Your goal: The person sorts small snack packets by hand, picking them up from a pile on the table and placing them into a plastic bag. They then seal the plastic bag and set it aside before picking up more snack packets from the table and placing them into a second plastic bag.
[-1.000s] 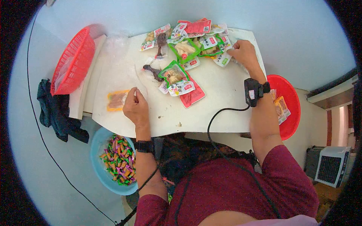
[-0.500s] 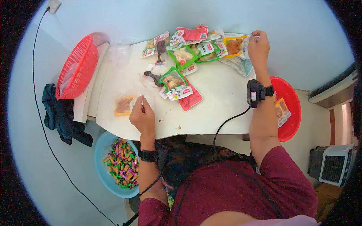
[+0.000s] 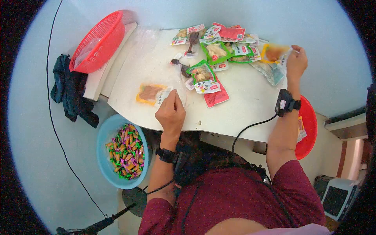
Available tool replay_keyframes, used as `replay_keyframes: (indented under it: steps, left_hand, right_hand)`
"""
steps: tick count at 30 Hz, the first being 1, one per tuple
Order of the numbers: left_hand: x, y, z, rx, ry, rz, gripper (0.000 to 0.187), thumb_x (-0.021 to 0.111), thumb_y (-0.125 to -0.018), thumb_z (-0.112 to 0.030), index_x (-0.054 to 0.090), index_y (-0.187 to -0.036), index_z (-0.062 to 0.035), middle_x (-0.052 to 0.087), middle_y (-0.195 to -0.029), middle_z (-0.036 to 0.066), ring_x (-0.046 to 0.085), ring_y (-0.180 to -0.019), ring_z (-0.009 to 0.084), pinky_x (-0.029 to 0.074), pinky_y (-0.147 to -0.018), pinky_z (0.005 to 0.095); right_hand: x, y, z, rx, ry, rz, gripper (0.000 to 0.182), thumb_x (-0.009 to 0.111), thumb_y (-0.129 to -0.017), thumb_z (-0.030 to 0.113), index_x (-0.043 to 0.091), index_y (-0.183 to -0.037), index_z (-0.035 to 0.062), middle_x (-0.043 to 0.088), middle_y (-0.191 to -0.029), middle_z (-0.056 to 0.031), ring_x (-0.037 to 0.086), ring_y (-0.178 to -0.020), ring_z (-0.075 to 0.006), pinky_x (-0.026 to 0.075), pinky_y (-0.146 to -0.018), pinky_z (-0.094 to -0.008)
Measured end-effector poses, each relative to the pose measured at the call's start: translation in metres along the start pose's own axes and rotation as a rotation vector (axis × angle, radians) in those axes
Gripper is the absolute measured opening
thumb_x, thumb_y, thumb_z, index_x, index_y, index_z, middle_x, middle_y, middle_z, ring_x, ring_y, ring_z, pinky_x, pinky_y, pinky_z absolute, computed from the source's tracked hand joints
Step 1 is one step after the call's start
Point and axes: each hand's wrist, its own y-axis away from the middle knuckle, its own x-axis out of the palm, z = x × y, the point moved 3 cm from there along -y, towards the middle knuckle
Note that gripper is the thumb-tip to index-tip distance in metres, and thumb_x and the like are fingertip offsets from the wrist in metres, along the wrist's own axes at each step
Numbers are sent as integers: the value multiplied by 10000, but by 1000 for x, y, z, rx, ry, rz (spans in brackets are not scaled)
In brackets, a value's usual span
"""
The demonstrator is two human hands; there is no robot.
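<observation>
My left hand [image 3: 171, 111] is closed in a pinch on the pale end of a yellow-edged food packet [image 3: 150, 94], above the front left of the white table [image 3: 243, 105]. Its contents look brownish and slightly blurred. At the back right, my right hand [image 3: 297, 64] pinches the corner of another yellow-edged food packet [image 3: 274, 54], smeared by motion. Beside this one lies a pile with green-edged packets [image 3: 215, 51], red packets [image 3: 232, 33] and dark, drumstick-shaped pieces in clear wrap [image 3: 193, 38]. Nearer the middle, a green-edged packet [image 3: 202, 73] overlaps a red packet [image 3: 217, 98].
A red mesh basket [image 3: 100, 41] leans at the table's left end. Below it hangs dark cloth [image 3: 72, 90]. A blue basin [image 3: 102, 156] of wrapped sweets stands at lower left, a red tub [image 3: 309, 137] with packets at right. Cables run from both wrist devices.
The camera view has shifted, so the table sits higher and further right. The right hand's packet is now blurred by motion; both hands keep their pinch.
</observation>
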Motion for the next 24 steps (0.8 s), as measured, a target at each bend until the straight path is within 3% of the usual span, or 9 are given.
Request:
replay_keyframes:
  steps: [3, 7, 10, 12, 15, 18, 21, 24]
  left_hand:
    - [-4, -1, -6, 52, -52, -3, 165, 635, -797, -3, 659, -960, -14, 647, -715, 137, 622, -568, 254, 481, -498, 329]
    - [-2, -1, -1, 89, -46, -73, 172, 637, -795, -5, 658, -965, -24, 603, -646, 103, 586, -528, 240, 450, -466, 334]
    - [-6, -1, 0, -17, -33, -22, 154, 640, -813, -27, 675, -960, 2, 678, -812, 177, 676, -666, 271, 528, -585, 326]
    - [-7, 0, 1, -54, -23, -20, 152, 638, -817, -29, 677, -962, -3, 680, -822, 175, 677, -669, 267, 529, -589, 327]
    - [-8, 0, 3, -56, 3, -75, 160, 636, -817, -28, 676, -971, -9, 678, -807, 165, 670, -653, 256, 521, -578, 325]
    - [-5, 0, 7, -1, -3, -150, 181, 644, -793, -16, 655, -973, -25, 583, -610, 98, 579, -512, 235, 436, -447, 329]
    - [-8, 0, 6, -67, 5, -78, 182, 638, -813, -32, 674, -991, -24, 672, -785, 154, 659, -623, 239, 513, -555, 322]
    - [-10, 1, 5, -123, 1, -27, 184, 639, -812, -38, 676, -992, -34, 668, -765, 146, 654, -610, 240, 509, -542, 321]
  right_hand:
    - [-11, -4, 19, 60, -255, -66, 207, 534, -831, 66, 648, -1001, 39, 665, -820, -119, 627, -711, -233, 484, -651, -360]
    - [4, 18, 62, 307, -833, 263, 201, 525, -866, 50, 632, -1033, 18, 644, -818, -63, 604, -694, -140, 494, -615, -276]
    - [24, 55, 111, 489, -1131, 571, 223, 528, -868, 25, 601, -1077, -5, 635, -861, -55, 605, -693, -126, 514, -610, -252]
    - [37, 79, 130, 557, -1234, 709, 253, 533, -859, 5, 578, -1107, -18, 636, -898, -67, 613, -703, -135, 531, -626, -255]
    - [40, 103, 147, 578, -1223, 918, 257, 528, -863, -2, 561, -1117, -30, 627, -938, -75, 622, -763, -137, 541, -681, -275]
    - [47, 114, 152, 607, -1146, 1005, 231, 518, -868, -5, 567, -1093, -28, 625, -947, -85, 625, -800, -145, 544, -728, -290]
    - [44, 121, 159, 588, -1147, 1044, 218, 516, -879, 2, 558, -1091, -29, 623, -949, -89, 628, -807, -155, 548, -745, -303]
    - [44, 130, 163, 654, -1154, 1140, 219, 517, -907, 19, 556, -1120, -15, 605, -1028, -70, 604, -891, -135, 513, -813, -278]
